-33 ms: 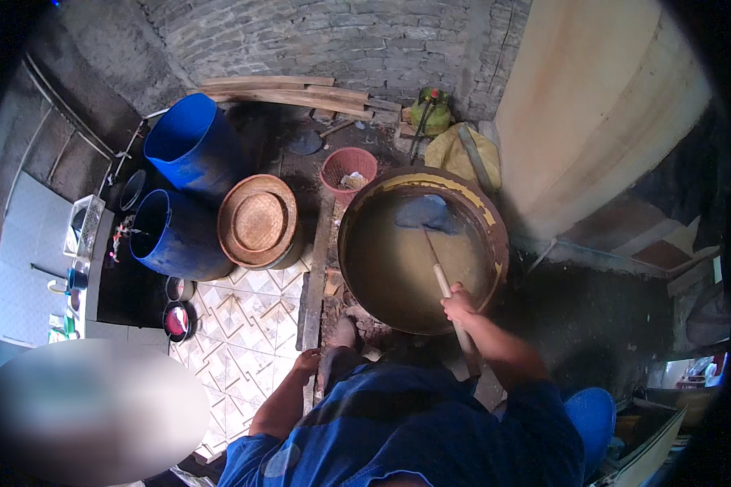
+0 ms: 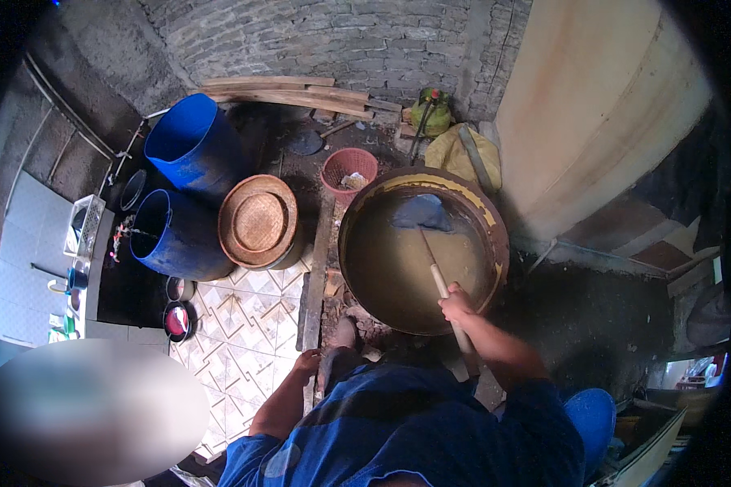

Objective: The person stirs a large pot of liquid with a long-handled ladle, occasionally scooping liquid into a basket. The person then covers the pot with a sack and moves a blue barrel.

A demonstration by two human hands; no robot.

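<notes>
My right hand (image 2: 457, 303) is closed round the pale wooden handle of a shovel (image 2: 439, 280). Its wide grey-blue blade lies near the far side of a large round cauldron (image 2: 498, 280), at the surface of cloudy yellowish-brown liquid (image 2: 410, 280). The handle slants back over the near rim toward my body. Low at my left side, my left hand (image 2: 307, 361) rests against my bent leg near the knee, holding nothing I can see. Its fingers show only in part and look laid flat.
Left of the cauldron stand a red plastic basket (image 2: 337, 173), stacked woven trays (image 2: 258, 222) and two blue drums (image 2: 170, 243). A green gas cylinder (image 2: 430, 116) and a yellow sack (image 2: 455, 150) sit behind it. A pale panel (image 2: 593, 105) rises at right. Planks (image 2: 292, 93) lie along the brick wall.
The shovel blade and my right hand have shifted very slightly to the left. My left hand has not visibly moved.
</notes>
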